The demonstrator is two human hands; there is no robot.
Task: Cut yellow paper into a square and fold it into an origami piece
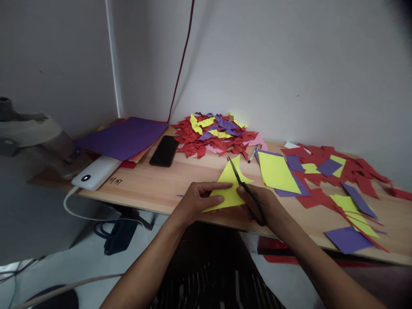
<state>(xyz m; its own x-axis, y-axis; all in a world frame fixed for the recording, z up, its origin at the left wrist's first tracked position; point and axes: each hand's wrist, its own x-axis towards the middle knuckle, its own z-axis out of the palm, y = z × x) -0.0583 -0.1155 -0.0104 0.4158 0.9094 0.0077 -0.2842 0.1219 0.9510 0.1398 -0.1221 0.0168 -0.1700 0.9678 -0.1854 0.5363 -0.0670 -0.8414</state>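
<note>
My left hand (201, 199) pinches a piece of yellow paper (227, 176) between thumb and fingers near the table's front edge. Black-handled scissors (259, 209) sit in my right hand (257, 197), closed round their loops. Their blades lie along the yellow paper, pointing away from me, and the sheet's right side has a curved edge. Just right of it rest yellow sheets (278, 171) on top of purple ones (298, 189). A marker pen (252, 154) lies behind my right hand.
A heap of cut red, yellow and purple paper shapes (212, 133) lies against the wall. Scraps (357, 171) spread over the right side. At left are a black phone (164, 151), a purple sheet stack (128, 135) and a white power bank with a cable (96, 172).
</note>
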